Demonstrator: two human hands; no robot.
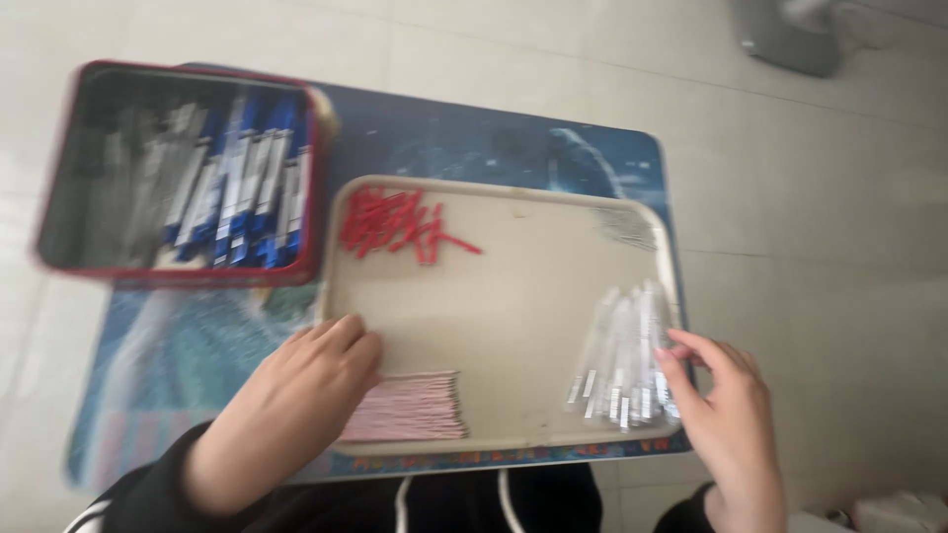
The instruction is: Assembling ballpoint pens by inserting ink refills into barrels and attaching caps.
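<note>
Tray (pixel 533 296): matt beige plastic, smooth. On it, at its right edge, clear glossy plastic sleeves (pixel 622 360); at its near-left corner, thin pink sticks (pixel 410 407), matt; at its far-left corner, small red plastic pieces (pixel 395 225). Left of tray, red tin (pixel 59 158), metal, dull dark inside. Beneath tray, printed blue mat (pixel 474 138), smooth with slight sheen.

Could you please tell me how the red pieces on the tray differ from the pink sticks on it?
The red pieces lie in a loose, tangled heap at the tray's far left corner; the pink sticks lie side by side in a neat flat row at its near left edge. The red pieces are bright red and look shorter; the pink sticks are pale and longer. The left hand rests on the pink sticks, while nothing touches the red pieces. Both lie on the beige tray.
</note>
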